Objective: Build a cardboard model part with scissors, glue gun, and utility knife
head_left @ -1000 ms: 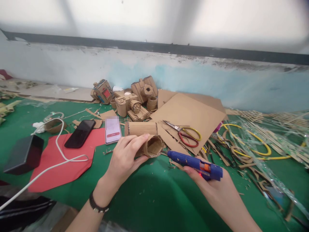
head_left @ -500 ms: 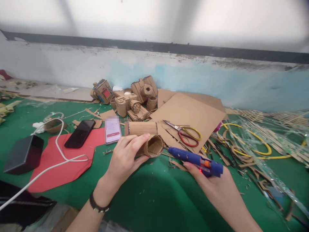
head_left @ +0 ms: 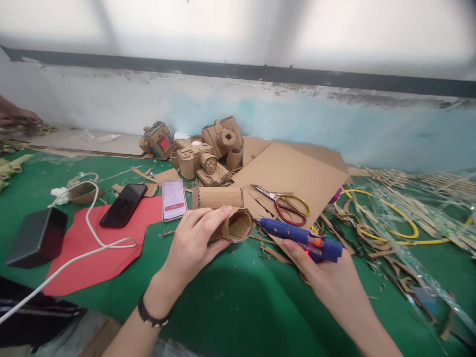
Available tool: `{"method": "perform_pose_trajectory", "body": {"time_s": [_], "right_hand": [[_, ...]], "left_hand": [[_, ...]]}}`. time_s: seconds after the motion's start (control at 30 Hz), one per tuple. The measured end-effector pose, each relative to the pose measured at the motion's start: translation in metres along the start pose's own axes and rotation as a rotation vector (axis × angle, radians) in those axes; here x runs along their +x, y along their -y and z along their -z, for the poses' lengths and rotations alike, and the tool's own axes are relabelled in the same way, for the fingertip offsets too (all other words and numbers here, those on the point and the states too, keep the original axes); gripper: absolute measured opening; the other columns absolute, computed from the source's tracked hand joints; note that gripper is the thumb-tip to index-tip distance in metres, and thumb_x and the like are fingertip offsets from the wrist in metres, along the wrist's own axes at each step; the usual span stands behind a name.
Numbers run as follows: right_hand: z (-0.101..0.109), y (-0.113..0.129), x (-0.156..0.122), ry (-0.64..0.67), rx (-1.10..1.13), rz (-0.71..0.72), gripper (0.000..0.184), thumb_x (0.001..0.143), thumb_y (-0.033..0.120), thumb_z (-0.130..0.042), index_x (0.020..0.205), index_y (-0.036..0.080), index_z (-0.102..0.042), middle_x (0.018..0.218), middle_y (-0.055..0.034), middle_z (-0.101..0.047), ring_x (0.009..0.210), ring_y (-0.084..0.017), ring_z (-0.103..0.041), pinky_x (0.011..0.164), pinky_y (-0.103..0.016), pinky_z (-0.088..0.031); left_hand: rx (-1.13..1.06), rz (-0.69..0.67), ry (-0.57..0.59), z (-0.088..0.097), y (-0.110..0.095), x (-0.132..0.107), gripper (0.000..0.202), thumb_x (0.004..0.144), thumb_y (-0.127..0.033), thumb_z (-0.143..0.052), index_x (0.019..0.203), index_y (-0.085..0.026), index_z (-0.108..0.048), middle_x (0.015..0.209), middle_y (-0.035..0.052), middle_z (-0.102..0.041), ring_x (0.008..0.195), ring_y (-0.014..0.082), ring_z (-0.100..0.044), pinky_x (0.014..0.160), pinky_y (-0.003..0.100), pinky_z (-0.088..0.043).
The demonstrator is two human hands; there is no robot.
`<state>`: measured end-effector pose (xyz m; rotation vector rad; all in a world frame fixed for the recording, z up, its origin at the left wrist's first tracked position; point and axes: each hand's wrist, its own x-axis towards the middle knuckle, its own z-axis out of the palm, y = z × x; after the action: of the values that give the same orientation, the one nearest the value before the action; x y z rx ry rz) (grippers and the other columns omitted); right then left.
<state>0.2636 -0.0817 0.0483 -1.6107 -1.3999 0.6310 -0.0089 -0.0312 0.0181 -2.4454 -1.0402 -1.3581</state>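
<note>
The glue gun (head_left: 284, 230) is blue with an orange part (head_left: 316, 241), the held cardboard tube (head_left: 239, 227) brown, the scissor handles (head_left: 308, 205) yellow and red, the paper (head_left: 102, 263) red, the cable (head_left: 88, 217) white, the table covering (head_left: 241, 297) green.

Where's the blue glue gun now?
In the head view, the glue gun is right of centre in the right hand, nozzle close to the cardboard tube in the left hand.

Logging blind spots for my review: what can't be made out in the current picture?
All in the head view:
Glue gun, trigger: hidden by the right hand.
Held cardboard tube, far end: hidden by the left hand.
Whether the nozzle touches it: too small to tell.
Lit phone, upper screen: pixelated.
Another person: mostly cut off by the left edge.
</note>
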Motion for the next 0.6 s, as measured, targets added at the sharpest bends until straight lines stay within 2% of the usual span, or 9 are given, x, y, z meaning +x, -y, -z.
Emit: {"method": "perform_pose_trajectory", "body": {"time_s": [0.2,0.33,0.47,0.6], "right_hand": [[-0.001,-0.004,0.006,0.018,0.021,0.048,0.045,0.085,0.064,-0.081,0.096,0.021,-0.087,0.082,-0.0078,-0.083,0.072,-0.028,-0.077,0.064,-0.033,-0.062],[0.001,0.008,0.003,0.004,0.041,-0.001,0.043,0.085,0.065,-0.08,0.089,0.022,-0.083,0.073,-0.0042,-0.077,0.067,-0.024,-0.072,0.06,-0.03,-0.058],[0.003,0.015,0.0,0.013,0.049,-0.026,0.046,0.085,0.066,-0.079,0.094,0.021,-0.082,0.059,0.0009,-0.063,0.056,-0.02,-0.061,0.052,-0.028,-0.052],[0.001,0.012,0.0,0.081,0.109,-0.036,0.05,0.087,0.07,-0.077,0.093,0.02,-0.08,0.058,0.0017,-0.058,0.055,-0.018,-0.056,0.051,-0.027,-0.049]], "left_hand": [[-0.042,0.031,-0.008,-0.002,0.0,-0.001,0.056,0.106,-0.036,-0.071,0.157,-0.025,-0.051,0.129,0.0132,-0.08,0.109,0.0283,-0.074,0.096,0.04,-0.06],[-0.106,0.103,-0.018,-0.006,-0.002,-0.004,0.059,0.102,-0.036,-0.077,0.154,-0.027,-0.052,0.132,0.0132,-0.079,0.114,0.0286,-0.075,0.099,0.04,-0.062],[-0.232,0.313,-0.063,-0.014,-0.005,-0.01,0.065,0.095,-0.039,-0.086,0.151,-0.031,-0.055,0.136,0.0094,-0.077,0.12,0.0275,-0.076,0.103,0.039,-0.064],[-0.355,0.555,-0.06,-0.018,-0.01,-0.014,0.067,0.088,-0.04,-0.092,0.146,-0.031,-0.059,0.142,0.0075,-0.074,0.131,0.0294,-0.073,0.11,0.042,-0.062]]}}
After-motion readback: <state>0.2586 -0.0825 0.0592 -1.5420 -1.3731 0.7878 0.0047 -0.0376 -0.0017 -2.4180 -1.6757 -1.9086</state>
